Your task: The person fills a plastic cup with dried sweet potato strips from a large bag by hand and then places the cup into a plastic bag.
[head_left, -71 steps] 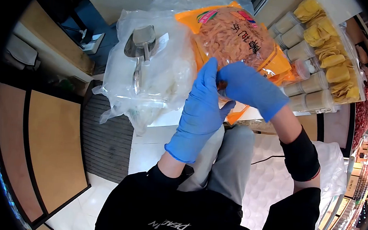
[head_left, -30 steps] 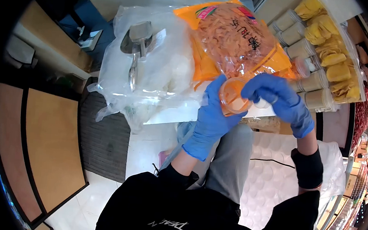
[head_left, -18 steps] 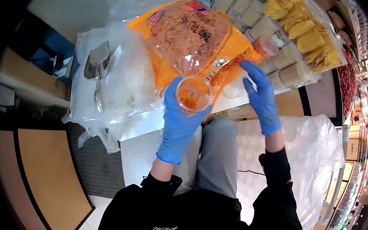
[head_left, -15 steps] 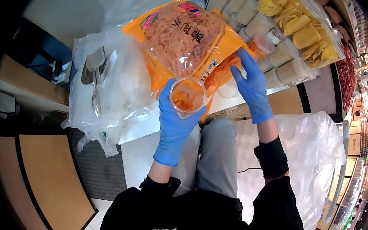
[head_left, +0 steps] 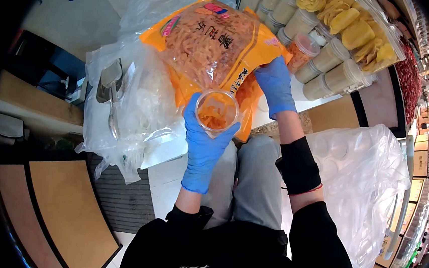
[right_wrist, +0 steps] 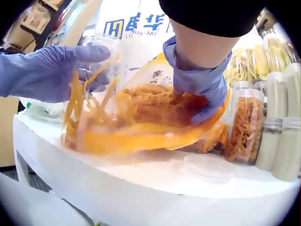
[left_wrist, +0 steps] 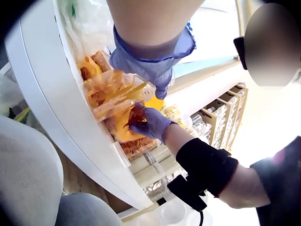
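Observation:
My left hand [head_left: 205,151] holds a clear, lidless jar [head_left: 217,109] upright, its thumb and fingers round the sides. Orange dried strips [head_left: 211,118] lie inside it; the right wrist view shows long strips standing in the jar [right_wrist: 70,134]. Just to the right, my right hand [head_left: 277,86] is in the mouth of a large orange and clear bag [head_left: 206,45]. In the left wrist view the right hand [left_wrist: 153,123] has its fingers and thumb round dark orange strips [left_wrist: 135,115]; in the right wrist view its fingertips are partly hidden among them.
A clear lid [right_wrist: 207,168] lies on the white table [right_wrist: 141,181]. Capped jars [head_left: 331,55] and a container of yellow chips [head_left: 356,32] stand at the right. Metal scoops [head_left: 110,78] rest on plastic bags [head_left: 147,88] at the left.
My right hand has left the jar's mouth, swung out to the right and gone into the bag's opening. The left hand keeps the jar, now seen further left as the head view shifted.

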A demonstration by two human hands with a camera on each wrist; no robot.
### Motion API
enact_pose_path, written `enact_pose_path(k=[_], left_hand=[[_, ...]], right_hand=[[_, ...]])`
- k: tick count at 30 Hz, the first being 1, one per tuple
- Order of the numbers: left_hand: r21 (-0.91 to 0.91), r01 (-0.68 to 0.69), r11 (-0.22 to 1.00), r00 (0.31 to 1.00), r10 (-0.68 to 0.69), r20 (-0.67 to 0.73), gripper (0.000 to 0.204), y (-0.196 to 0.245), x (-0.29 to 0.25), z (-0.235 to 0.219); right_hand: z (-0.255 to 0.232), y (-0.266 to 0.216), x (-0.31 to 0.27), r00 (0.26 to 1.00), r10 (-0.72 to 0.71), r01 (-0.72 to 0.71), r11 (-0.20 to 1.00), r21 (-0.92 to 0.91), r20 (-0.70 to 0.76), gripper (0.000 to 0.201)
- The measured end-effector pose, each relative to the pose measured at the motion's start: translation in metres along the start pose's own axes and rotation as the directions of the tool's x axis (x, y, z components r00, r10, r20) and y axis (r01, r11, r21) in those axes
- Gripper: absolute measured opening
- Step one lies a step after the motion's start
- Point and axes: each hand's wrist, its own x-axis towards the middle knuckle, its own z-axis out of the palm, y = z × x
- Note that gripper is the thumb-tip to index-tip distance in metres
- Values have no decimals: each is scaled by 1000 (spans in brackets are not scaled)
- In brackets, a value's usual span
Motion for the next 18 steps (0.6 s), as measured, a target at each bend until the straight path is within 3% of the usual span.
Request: enact_pose_path(k=[3,6,9,15,18], left_hand=[[31,1,1000,999,-2,32,89,6,-1,3],[41,7,999,998,-9,58,89,11,-6,9],[5,-18,1000,999,18,44,88,9,-9,10],[9,-43,999,981,40,190,85,16,-27,20],[35,-55,998,971,46,236,82,20,-22,28]], right_hand=[[13,13,0,973,228,-230,959,168,35,41],[18,29,0,988,150,-133,939,316,-30,41],[8,24,-3,974,208,-213,734,645,86,38],[-6,25,1,951,206,-309,631,712,230,42],[-18,24,9,951,175,-307,639,705,254,38]])
